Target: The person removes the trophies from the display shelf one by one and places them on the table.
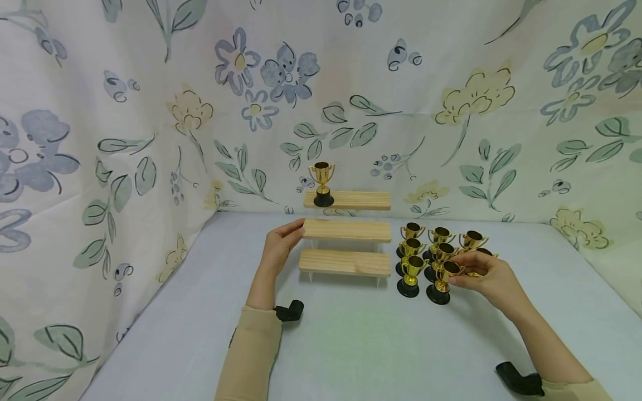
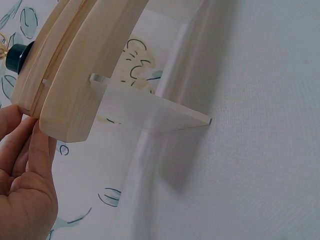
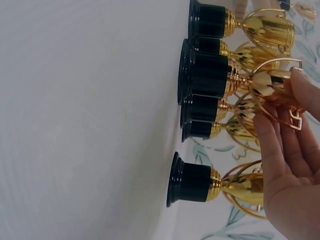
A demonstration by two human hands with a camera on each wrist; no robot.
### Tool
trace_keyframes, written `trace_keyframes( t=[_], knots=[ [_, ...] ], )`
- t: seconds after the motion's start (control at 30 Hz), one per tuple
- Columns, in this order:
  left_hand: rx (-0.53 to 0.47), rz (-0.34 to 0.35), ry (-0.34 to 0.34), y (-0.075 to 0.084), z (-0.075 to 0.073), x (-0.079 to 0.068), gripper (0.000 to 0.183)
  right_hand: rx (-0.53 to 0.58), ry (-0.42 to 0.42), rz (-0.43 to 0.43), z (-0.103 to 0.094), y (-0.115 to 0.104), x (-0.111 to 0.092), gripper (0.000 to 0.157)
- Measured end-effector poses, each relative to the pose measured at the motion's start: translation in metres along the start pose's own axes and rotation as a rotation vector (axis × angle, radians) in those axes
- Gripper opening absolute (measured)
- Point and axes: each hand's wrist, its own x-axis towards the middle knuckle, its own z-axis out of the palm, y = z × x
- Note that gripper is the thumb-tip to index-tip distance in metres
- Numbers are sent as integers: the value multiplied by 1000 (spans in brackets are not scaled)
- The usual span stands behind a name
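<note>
A small gold trophy cup (image 1: 450,269) with a black base is in my right hand (image 1: 494,281), thumb and fingers pinching its bowl near a handle. In the right wrist view this trophy (image 3: 267,85) stands in front of others; I cannot tell whether its base touches the table. My left hand (image 1: 278,249) holds the left end of the middle board (image 1: 346,229) of a three-tier wooden stand. The left wrist view shows those fingers (image 2: 39,150) at the board's end. One trophy (image 1: 322,181) stands upright on the left of the top board (image 1: 366,200).
Several more trophies (image 1: 413,273) stand close together right of the stand. The lower board (image 1: 346,262) sits on clear supports (image 2: 150,110). A floral curtain (image 1: 351,128) hangs behind the white table (image 1: 351,345). Black wrist devices (image 1: 291,311) are on both arms.
</note>
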Motion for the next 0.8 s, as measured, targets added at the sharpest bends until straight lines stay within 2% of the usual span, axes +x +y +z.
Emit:
trace_keyframes(
  t=[0.53, 0.8],
  knots=[
    [-25, -4, 0, 0, 1, 1, 40, -33, -11, 0, -2, 0, -1, 52],
    [-22, -11, 12, 0, 1, 2, 40, -13, 2, -24, 0, -4, -1, 51]
  ],
)
